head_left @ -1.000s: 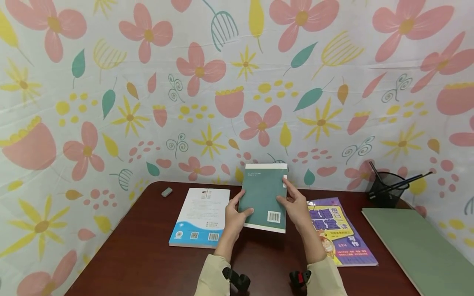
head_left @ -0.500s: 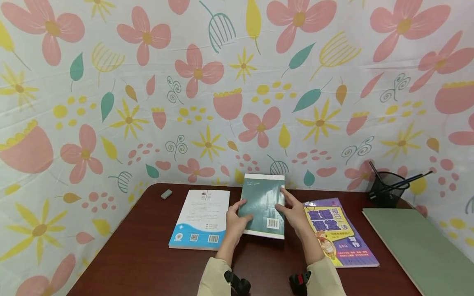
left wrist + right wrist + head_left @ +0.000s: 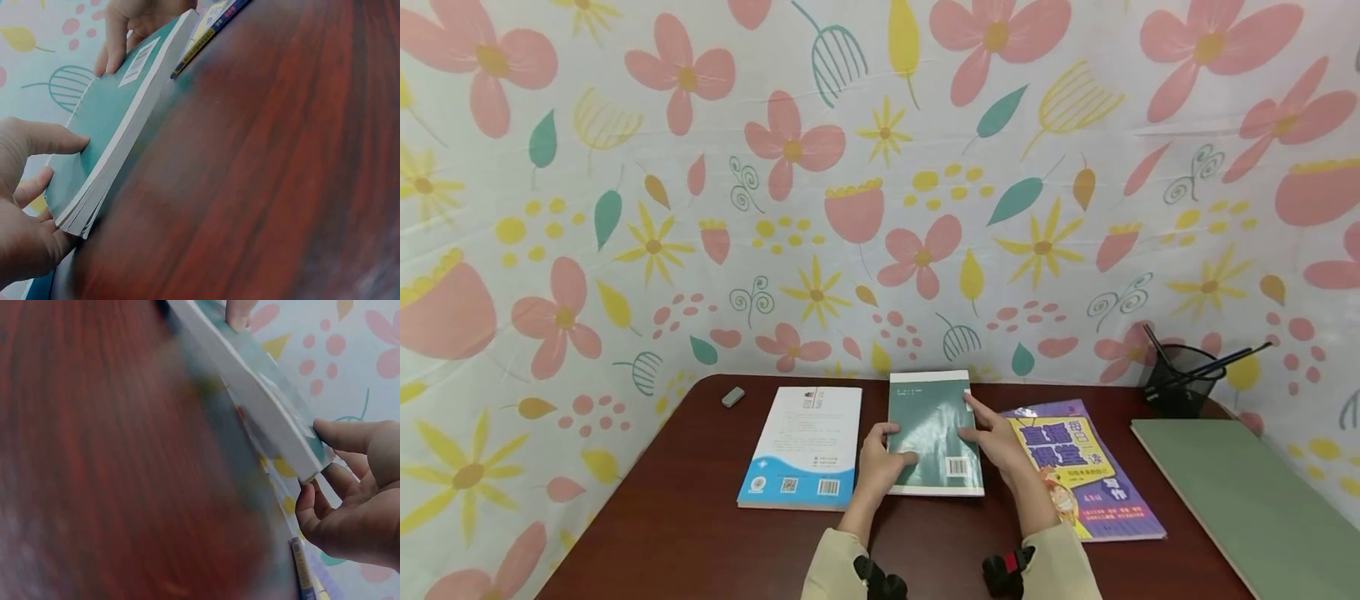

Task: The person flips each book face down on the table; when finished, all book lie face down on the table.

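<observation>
Two hands hold a teal-green paperback book [image 3: 934, 429] by its side edges, low over the dark red-brown wooden table [image 3: 700, 517].

The left hand [image 3: 880, 462] pinches the left edge, thumb on the cover; the right hand [image 3: 996, 437] does likewise on the right. The under-fingers are hidden from the head view. It sits between a white-and-blue paperback [image 3: 805, 446] and a purple-and-yellow workbook [image 3: 1075, 467], whose inner edge the right forearm covers.

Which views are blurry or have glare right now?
Head view: sharp, evenly lit, wide-angle bend at the edges, and a pale sheen of glare on the green book held by the left hand and right hand. Left wrist view: book edge sharp, table soft and smeared. Right wrist view: table and book strongly blurred; only the fingers read clearly.
</observation>
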Demonstrator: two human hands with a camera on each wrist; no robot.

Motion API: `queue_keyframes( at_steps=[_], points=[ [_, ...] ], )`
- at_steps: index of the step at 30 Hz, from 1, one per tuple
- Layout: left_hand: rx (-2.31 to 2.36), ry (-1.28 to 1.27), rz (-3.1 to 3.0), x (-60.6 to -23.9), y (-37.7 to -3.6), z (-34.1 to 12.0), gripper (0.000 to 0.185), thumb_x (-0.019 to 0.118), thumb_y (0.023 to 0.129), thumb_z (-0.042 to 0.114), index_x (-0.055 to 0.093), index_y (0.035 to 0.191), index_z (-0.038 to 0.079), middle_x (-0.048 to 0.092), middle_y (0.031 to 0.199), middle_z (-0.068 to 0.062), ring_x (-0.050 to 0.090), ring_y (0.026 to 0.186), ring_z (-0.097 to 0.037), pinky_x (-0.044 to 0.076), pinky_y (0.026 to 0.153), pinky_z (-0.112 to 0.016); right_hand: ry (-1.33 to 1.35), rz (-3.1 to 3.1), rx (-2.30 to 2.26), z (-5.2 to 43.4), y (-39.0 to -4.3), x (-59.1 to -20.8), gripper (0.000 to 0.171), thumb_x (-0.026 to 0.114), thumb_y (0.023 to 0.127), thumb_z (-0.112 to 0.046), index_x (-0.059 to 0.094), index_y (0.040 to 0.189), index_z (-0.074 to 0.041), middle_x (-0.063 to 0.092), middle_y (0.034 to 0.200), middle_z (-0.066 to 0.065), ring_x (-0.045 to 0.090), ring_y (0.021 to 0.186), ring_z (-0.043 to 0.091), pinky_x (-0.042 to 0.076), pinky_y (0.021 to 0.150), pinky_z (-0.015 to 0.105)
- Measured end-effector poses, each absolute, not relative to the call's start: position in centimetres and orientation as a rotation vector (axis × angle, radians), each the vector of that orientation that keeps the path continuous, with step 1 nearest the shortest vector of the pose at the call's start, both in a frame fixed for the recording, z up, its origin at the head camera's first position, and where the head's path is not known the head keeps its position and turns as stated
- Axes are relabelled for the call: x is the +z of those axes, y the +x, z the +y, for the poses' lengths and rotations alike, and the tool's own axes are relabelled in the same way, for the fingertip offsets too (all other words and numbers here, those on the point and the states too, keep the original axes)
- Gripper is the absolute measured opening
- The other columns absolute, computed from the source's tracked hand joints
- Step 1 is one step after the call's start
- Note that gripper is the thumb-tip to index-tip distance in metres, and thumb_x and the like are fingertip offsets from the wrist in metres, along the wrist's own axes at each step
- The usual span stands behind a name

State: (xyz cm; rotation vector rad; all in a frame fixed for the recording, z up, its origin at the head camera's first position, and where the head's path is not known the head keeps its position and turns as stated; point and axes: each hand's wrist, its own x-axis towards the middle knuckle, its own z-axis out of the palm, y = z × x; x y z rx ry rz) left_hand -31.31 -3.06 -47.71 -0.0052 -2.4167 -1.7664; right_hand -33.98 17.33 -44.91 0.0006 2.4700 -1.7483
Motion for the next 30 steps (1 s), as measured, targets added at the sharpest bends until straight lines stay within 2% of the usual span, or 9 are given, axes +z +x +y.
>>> queue_keyframes(
  at_steps=[5, 7, 10, 17, 25, 30],
  points=[
    [-1.512, -0.032, -2.461, -48.2, -31.7, -3.2, 0.039, 0.08, 0.075, 0.017, 0.065, 0.111, 0.014, 0.06, 0.11, -0.008, 0.058, 0.1, -0.027, 0.05, 0.082, -0.043, -0.02, 2.465, -1.723, 17.4, -34.5, -45.5, 0.068, 0.058, 0.096, -0.015, 0.026, 0.156, -0.021, 0.02, 0.161, 0.023, 0.015, 0.148, 0.043, 0.022, 0.115, 0.062],
    [-1.456, -0.065, -2.478, -48.4, -31.7, -3.4, 0.037, 0.081, 0.075, 0.018, 0.066, 0.109, 0.013, 0.06, 0.106, -0.008, 0.058, 0.097, -0.027, 0.05, 0.082, -0.043, -0.012, 2.461, -1.712, 17.4, -34.6, -45.8, 0.069, 0.058, 0.096, -0.015, 0.025, 0.156, -0.021, 0.02, 0.161, 0.023, 0.014, 0.149, 0.043, 0.021, 0.116, 0.062],
    [-1.406, -0.121, -2.518, -48.8, -31.7, -3.6, 0.034, 0.082, 0.075, 0.019, 0.068, 0.106, 0.01, 0.062, 0.105, -0.009, 0.058, 0.098, -0.027, 0.05, 0.084, -0.044, -0.014, 2.489, -1.656, 17.4, -34.5, -46.2, 0.068, 0.059, 0.096, -0.016, 0.027, 0.156, -0.02, 0.022, 0.16, 0.023, 0.015, 0.148, 0.044, 0.023, 0.115, 0.062],
    [-1.214, -0.214, -2.595, -48.8, -31.7, -3.5, 0.03, 0.081, 0.078, 0.026, 0.069, 0.1, 0.01, 0.06, 0.096, -0.009, 0.056, 0.087, -0.024, 0.049, 0.077, -0.041, -0.074, 2.555, -1.584, 17.2, -34.3, -46.4, 0.066, 0.057, 0.096, -0.011, 0.027, 0.155, -0.012, 0.023, 0.157, 0.029, 0.018, 0.145, 0.048, 0.028, 0.112, 0.062],
    [-1.058, -0.098, -2.681, -47.9, -31.1, -3.2, 0.029, 0.081, 0.078, 0.033, 0.066, 0.094, 0.014, 0.056, 0.089, -0.008, 0.052, 0.072, -0.019, 0.043, 0.061, -0.034, -0.049, 2.663, -1.528, 16.3, -34.8, -47.1, 0.063, 0.059, 0.095, -0.01, 0.033, 0.152, -0.005, 0.032, 0.154, 0.027, 0.028, 0.142, 0.047, 0.033, 0.111, 0.057],
    [-1.086, -0.084, -2.641, -48.0, -31.1, -3.1, 0.029, 0.082, 0.077, 0.031, 0.068, 0.094, 0.014, 0.05, 0.09, -0.008, 0.044, 0.075, -0.018, 0.039, 0.061, -0.031, 0.025, 2.703, -1.523, 16.1, -34.9, -47.3, 0.06, 0.061, 0.093, -0.009, 0.038, 0.148, 0.0, 0.038, 0.149, 0.031, 0.034, 0.138, 0.048, 0.036, 0.109, 0.056]
  ],
)
